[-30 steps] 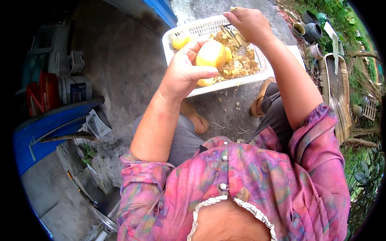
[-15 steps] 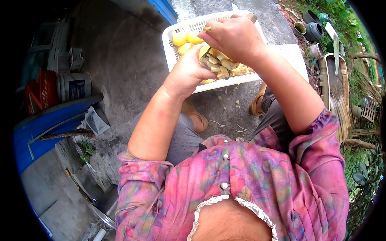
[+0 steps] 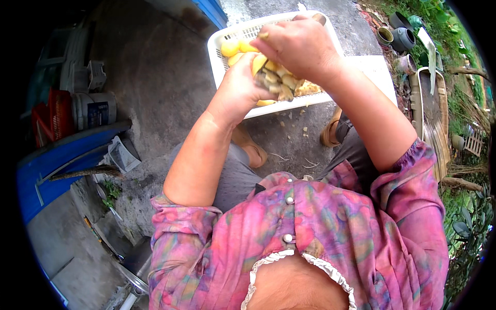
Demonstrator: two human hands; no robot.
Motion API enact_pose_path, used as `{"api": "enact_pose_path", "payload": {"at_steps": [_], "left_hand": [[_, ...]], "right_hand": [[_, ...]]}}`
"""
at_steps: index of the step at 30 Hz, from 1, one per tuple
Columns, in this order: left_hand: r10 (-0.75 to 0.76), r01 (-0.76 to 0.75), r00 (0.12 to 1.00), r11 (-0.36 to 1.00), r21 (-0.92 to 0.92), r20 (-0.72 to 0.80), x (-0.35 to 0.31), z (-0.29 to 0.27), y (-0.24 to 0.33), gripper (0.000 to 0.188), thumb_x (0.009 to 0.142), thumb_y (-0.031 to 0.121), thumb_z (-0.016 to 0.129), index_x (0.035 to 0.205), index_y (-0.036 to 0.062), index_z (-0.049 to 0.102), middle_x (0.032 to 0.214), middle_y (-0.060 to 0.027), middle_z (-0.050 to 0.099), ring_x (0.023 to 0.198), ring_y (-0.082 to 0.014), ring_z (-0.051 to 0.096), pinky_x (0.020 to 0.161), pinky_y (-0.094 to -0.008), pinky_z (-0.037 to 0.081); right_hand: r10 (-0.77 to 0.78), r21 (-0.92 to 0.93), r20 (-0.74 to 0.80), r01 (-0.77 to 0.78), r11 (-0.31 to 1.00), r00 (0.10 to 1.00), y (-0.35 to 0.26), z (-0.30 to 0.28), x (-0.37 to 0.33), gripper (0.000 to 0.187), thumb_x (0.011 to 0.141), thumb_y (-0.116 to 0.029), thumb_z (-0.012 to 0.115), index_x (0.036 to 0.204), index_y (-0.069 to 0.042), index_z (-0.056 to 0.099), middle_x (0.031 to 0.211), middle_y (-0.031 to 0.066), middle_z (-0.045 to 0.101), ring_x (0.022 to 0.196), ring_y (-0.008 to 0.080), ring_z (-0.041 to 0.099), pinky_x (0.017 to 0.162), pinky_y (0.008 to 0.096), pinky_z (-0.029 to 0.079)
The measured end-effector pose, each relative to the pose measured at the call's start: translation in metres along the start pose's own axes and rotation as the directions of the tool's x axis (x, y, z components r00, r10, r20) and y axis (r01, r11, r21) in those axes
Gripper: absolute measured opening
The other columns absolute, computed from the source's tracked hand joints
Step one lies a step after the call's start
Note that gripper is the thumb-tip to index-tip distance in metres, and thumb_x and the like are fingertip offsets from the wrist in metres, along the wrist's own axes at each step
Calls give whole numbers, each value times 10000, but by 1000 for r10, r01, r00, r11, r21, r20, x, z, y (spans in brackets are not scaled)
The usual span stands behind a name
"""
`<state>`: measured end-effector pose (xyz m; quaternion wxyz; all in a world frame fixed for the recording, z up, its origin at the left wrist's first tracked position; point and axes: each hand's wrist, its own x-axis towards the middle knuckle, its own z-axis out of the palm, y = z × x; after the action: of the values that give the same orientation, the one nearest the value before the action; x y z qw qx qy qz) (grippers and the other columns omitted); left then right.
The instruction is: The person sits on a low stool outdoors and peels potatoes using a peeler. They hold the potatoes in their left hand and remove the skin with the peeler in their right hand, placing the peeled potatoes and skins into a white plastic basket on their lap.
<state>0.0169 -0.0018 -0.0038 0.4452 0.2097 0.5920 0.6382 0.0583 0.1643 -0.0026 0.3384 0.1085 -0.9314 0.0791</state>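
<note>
My left hand [image 3: 238, 87] is closed around a yellow, potato-like piece [image 3: 258, 63] above the near side of a white plastic basket [image 3: 212, 59]. My right hand [image 3: 304, 50] is closed on a knife, whose brown wooden handle end [image 3: 320, 19] sticks out past the fist. The blade is mostly hidden between the two hands. Several smooth yellow rounds [image 3: 230, 48], looking peeled, lie at the basket's left. Brownish peelings and pale pieces [image 3: 285, 92] are heaped beside my left fingers.
A white board-like surface [image 3: 373, 72] adjoins the basket at right. Small pale scraps [image 3: 290, 135] dot the concrete between my feet. To the left are a red crate [image 3: 61, 116], a white bucket [image 3: 101, 109] and a white scoop-like container [image 3: 124, 156]. Pots [image 3: 403, 40] and plants stand at right.
My right hand has shifted slightly left and down over the yellow piece. The piece has turned a little in my left hand, showing more yellow surface; the dark blade no longer shows clearly.
</note>
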Motion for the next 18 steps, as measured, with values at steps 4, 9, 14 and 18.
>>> {"api": "enact_pose_path", "payload": {"at_steps": [4, 9, 14, 18], "left_hand": [[-30, 34, 998, 996, -78, 58, -10, 8, 8, 707, 607, -49, 764, 1240, -22, 450, 1089, -100, 588, 944, -201, 627, 843, -333, 531], [-34, 35, 999, 984, -173, 10, -1, -3, 5, 627, 714, 56, 747, 1245, -27, 424, 1065, -140, 580, 823, -215, 642, 644, -277, 559], [-9, 66, 989, 915, -399, 145, 2, -9, 7, 626, 758, 140, 750, 1263, -17, 415, 1051, -142, 580, 735, -172, 615, 512, -225, 516], [79, 28, 974, 889, -456, 213, 4, -8, 8, 573, 750, 34, 743, 1226, -9, 427, 928, -92, 589, 643, -125, 610, 491, -221, 509]], "right_hand": [[492, -243, 247, -438, 865, 835, 53, 10, -13, 336, 897, -402, 577, 774, -100, 654, 691, 101, 651, 641, 268, 653, 625, 401, 505], [570, 0, 399, -621, 784, 718, 49, 6, -6, 353, 895, -384, 580, 868, -48, 685, 740, 166, 654, 689, 322, 645, 669, 420, 496], [551, 188, 506, -709, 679, 663, 44, 13, -10, 358, 888, -355, 593, 940, -15, 691, 717, 174, 643, 636, 295, 604, 662, 374, 481], [497, 232, 551, -695, 681, 670, 35, 6, -1, 390, 899, -385, 556, 987, -30, 691, 830, 203, 674, 791, 361, 652, 749, 426, 503]]}}
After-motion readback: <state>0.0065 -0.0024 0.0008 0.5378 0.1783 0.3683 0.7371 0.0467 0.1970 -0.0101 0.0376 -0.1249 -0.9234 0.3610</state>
